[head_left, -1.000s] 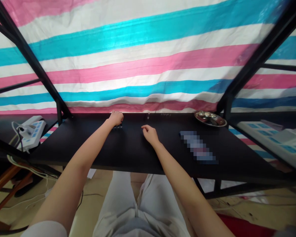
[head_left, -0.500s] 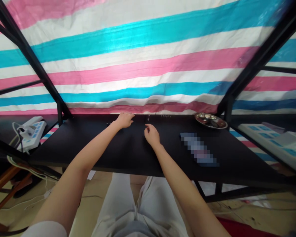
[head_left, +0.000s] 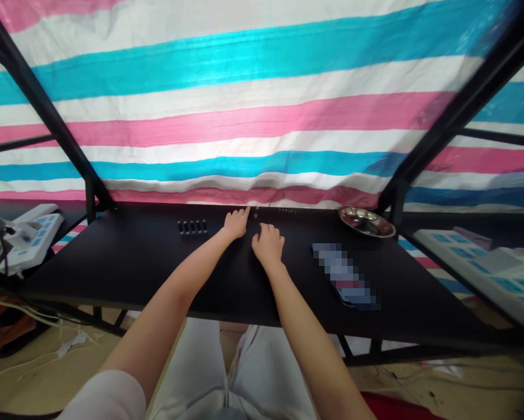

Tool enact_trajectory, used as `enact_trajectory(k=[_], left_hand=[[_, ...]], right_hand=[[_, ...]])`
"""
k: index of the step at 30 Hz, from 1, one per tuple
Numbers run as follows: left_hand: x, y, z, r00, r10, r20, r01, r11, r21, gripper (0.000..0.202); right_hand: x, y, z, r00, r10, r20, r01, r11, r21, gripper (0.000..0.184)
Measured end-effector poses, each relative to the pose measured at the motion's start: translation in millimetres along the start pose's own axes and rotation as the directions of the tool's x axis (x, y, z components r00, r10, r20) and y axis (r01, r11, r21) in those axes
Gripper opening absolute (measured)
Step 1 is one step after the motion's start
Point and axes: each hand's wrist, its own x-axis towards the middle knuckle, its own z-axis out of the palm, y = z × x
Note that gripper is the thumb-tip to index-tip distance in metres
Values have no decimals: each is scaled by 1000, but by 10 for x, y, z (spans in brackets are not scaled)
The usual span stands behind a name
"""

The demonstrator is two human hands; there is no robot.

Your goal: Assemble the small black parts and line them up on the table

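Observation:
My left hand (head_left: pixel 236 224) is over the far middle of the black table, its index finger stretched toward two small light pieces (head_left: pixel 256 215) near the back edge. It holds nothing that I can see. To its left stands a row of several short black cylinders (head_left: pixel 192 227) with light ends. My right hand (head_left: pixel 269 245) hovers or rests just in front of the two small pieces, fingers apart, nothing visible in it. Beyond it, to the right, several tiny pieces (head_left: pixel 287 211) lie in a line, too small to name.
A round divided metal plate (head_left: pixel 367 223) sits at the back right of the table (head_left: pixel 148 274). A blurred-out flat object (head_left: pixel 346 276) lies in front of it. Power strips (head_left: pixel 38 238) are on the left side. Striped sheeting (head_left: pixel 244 134) hangs behind, between black metal posts.
My left hand has moved right, uncovering the row of black cylinders, and its index finger now points out. The fingers of my right hand have spread. The view has shifted slightly.

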Motion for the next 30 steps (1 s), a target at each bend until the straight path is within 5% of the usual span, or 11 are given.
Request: enact_trajectory(k=[6,16,24,30], left_hand=[[150,23,59,1000,10,20,-10,1000,12,65],[85,53,-6,992,55,-111,-47,996,70,25],[-472,-27,-113,968,-133,-214,107,986,-129,20],[-917,-67,-27,931,-290,-222,162,873,-460,14]], right_hand=[[14,-10,-24,1000,-14,25,15,1000,-12,33],[30,22,12,999,-8,36,8,1000,-6,33],[119,50,46,997,78,8,-77,969,235,34],[419,113,199,975,210,66,-220,919,328,31]])
